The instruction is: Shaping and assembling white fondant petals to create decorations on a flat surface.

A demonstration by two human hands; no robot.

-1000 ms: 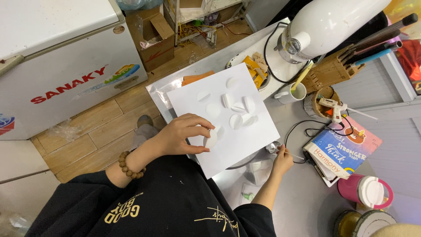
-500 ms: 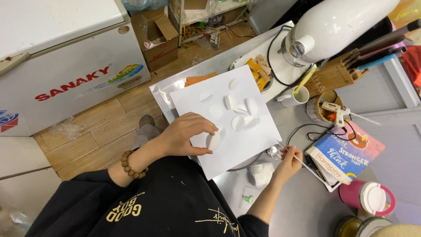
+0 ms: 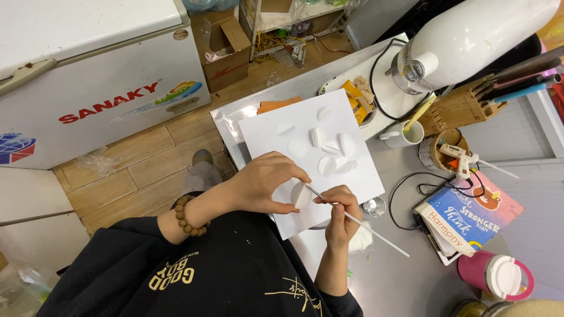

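Observation:
My left hand (image 3: 267, 183) pinches a folded white paper circle (image 3: 301, 195) over the near edge of a white sheet of paper (image 3: 361, 171). My right hand (image 3: 341, 212) holds a thin white stick (image 3: 376, 235), whose tip touches the folded circle. Several more white paper circles (image 3: 330, 154), some folded, lie stuck on the sheet. The sheet rests on a grey metal table (image 3: 411, 276).
On the table stand a white mug with a yellow stick (image 3: 405, 134), a glue gun (image 3: 461, 158) on a wicker holder, books (image 3: 470, 217), a pink jar with white lid (image 3: 496, 275), a small clear glass (image 3: 375, 206) and a wooden knife block (image 3: 464, 105). A white chest freezer (image 3: 88, 76) stands at left.
My right hand has come up from the table with the white stick to the folded circle. My left hand has lifted that circle slightly off the sheet.

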